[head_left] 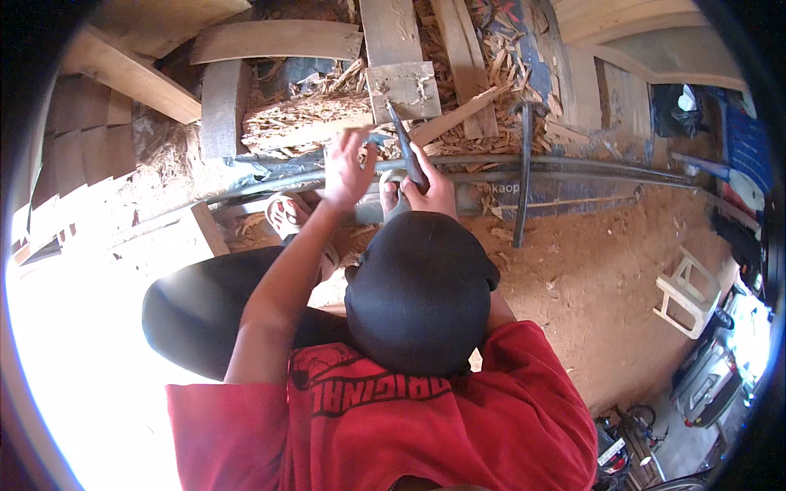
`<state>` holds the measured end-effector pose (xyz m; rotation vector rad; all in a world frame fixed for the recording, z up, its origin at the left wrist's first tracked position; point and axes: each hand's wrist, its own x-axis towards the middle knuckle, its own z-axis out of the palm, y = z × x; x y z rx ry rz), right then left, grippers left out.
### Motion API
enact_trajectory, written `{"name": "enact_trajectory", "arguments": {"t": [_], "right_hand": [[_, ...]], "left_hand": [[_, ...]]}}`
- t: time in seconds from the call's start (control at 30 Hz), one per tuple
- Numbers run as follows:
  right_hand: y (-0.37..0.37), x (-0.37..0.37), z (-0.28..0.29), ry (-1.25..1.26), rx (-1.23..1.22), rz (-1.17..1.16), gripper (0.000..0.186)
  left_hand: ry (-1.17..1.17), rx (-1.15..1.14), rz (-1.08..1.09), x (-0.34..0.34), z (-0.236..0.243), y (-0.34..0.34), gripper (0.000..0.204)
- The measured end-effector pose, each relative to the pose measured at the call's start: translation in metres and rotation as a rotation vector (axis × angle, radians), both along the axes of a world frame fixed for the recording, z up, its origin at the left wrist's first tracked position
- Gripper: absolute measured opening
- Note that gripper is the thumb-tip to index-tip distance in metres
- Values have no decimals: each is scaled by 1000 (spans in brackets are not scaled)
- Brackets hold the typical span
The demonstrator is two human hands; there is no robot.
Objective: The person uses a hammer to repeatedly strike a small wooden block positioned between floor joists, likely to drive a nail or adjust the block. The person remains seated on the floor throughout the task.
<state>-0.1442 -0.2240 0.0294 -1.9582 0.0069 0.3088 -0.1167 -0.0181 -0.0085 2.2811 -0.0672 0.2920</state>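
My right hand [431, 190] is closed around the handle of a dark narrow blade [404, 141] that points up and away toward a pale wooden block [405, 88]. Just to its left, my left hand [347, 168] is raised with fingers apart, over a grey curved piece [391, 173] lying between the two hands. I cannot tell whether it touches that piece. A rough, splintered log [303, 121] lies beyond the left hand amid wood chips. A black cap [419, 290] and a red shirt [368, 425] fill the lower middle and hide my right forearm.
Planks [278, 39] and wood shavings [458, 139] are piled at the top. Dark pipes [573, 168] run across the red dirt floor [589, 278]. A sandalled foot [286, 214] rests near my hands. A white plastic chair [688, 295] and a car [712, 376] sit at the right.
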Motion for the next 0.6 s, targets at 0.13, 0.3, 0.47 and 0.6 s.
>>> {"name": "enact_trajectory", "arguments": {"t": [0.13,0.3,0.47,0.6], "right_hand": [[-4,2,-5,156,187,-11,71],[3,8,-3,275,248,-34,71],[5,4,-3,405,571,-264,65],[-11,4,-12,573,1000,-395,34]], "left_hand": [[56,-145,-117,-27,21,-30,51],[120,-141,-129,-29,39,-41,57],[279,279,-275,-15,55,-35,69],[-65,386,-437,-6,59,-37,55]]}}
